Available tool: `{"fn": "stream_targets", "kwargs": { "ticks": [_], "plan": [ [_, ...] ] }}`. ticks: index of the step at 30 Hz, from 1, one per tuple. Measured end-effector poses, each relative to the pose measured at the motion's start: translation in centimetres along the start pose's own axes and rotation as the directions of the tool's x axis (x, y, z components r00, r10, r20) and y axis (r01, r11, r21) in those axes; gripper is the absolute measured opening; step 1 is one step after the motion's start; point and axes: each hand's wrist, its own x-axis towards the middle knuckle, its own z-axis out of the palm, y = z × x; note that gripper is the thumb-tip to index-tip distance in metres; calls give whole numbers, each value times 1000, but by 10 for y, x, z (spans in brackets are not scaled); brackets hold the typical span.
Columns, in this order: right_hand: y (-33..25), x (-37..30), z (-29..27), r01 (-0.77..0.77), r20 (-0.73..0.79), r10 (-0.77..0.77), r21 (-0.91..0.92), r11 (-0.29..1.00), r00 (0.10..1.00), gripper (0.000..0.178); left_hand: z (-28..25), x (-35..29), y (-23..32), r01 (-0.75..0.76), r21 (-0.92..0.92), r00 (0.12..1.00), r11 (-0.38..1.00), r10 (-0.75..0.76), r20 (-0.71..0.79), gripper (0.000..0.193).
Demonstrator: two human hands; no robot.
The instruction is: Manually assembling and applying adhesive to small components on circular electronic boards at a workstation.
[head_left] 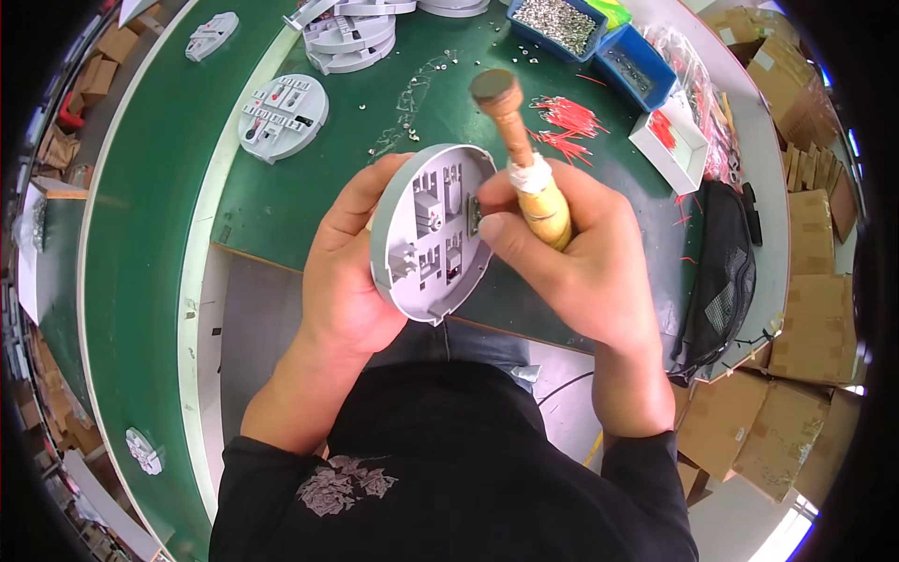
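Note:
Tilted on edge in front of me is a round grey plastic housing (404, 211), its inner side with moulded slots and small metal parts facing right. My left hand (348, 258) is closed around its outer rim and back. My right hand (595, 248) grips a wooden-handled tool (541, 208), with white wrapping around its middle and a flat brown knob at the upper end. The tool's lower end is hidden in the palm. The right thumb and forefinger pinch a small metal piece (475, 215) against the housing's right inner side.
On the green bench lie a similar grey housing (283, 118), stacked housings (351, 42) and red wires (569, 116). Blue bins (637, 67) of small metal parts, a white box (670, 155) and a black pouch (723, 272) stand right. Cardboard boxes (813, 328) lie beyond.

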Motion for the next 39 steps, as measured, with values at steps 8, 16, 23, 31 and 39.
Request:
{"fn": "stream_targets", "kwargs": {
  "ticks": [8, 16, 23, 31, 39],
  "plan": [
    [-9, -4, -33, -156, -115, 135, -199, 968, 984, 30, -38, -20, 92, -368, 927, 735, 71, 633, 243, 33],
    [34, 9, -76, -270, -169, 212, -523, 808, 962, 25, -298, -60, 392, 707, 437, 654, -556, 749, -107, 34],
    [59, 20, -78, -256, -134, 222, -621, 741, 966, 19, -134, 40, 238, 22, 757, 852, -653, 409, 327, 68],
    [51, 27, -83, -130, 25, 219, -738, 662, 975, 18, -73, 64, 146, -258, 828, 949, -498, 32, 315, 61],
    [60, 24, -86, -64, 21, 120, -749, 660, 993, 20, -91, 56, 152, -268, 846, 847, -461, 306, 435, 44]
  ]
}}
